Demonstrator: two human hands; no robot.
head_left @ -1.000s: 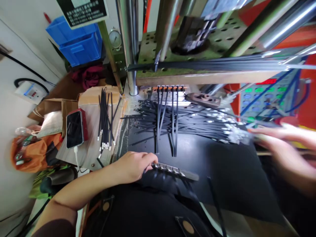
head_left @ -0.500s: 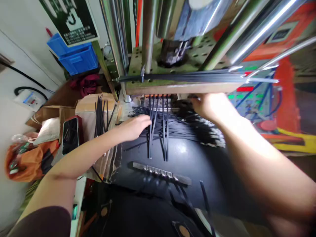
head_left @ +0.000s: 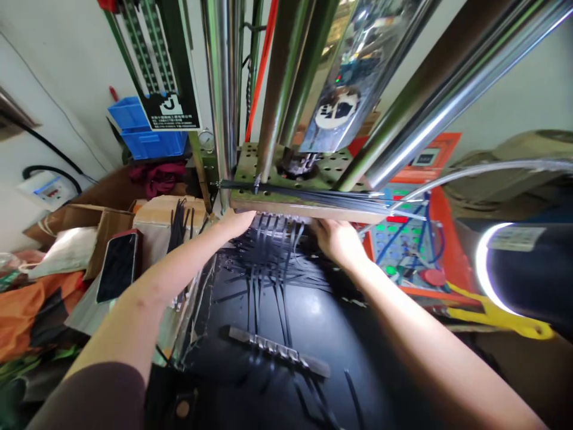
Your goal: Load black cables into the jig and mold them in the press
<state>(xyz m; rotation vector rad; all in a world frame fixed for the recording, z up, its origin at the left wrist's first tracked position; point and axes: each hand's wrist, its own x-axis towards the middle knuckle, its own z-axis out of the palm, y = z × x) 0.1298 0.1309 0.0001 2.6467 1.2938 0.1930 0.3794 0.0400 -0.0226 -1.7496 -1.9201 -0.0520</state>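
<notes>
Reached forward with open left hand and right hand, gripping nothing, astride flat black strips running lengthwise away, about equally near both.

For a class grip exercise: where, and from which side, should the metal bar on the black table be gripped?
The metal bar is best held at its plain right end, from above: studs crowd its middle, and it lies flat.

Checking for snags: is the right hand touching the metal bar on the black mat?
Apart. The head view shows the right hand by the wooden beam, with black strips and mat between it and the metal bar.
</notes>
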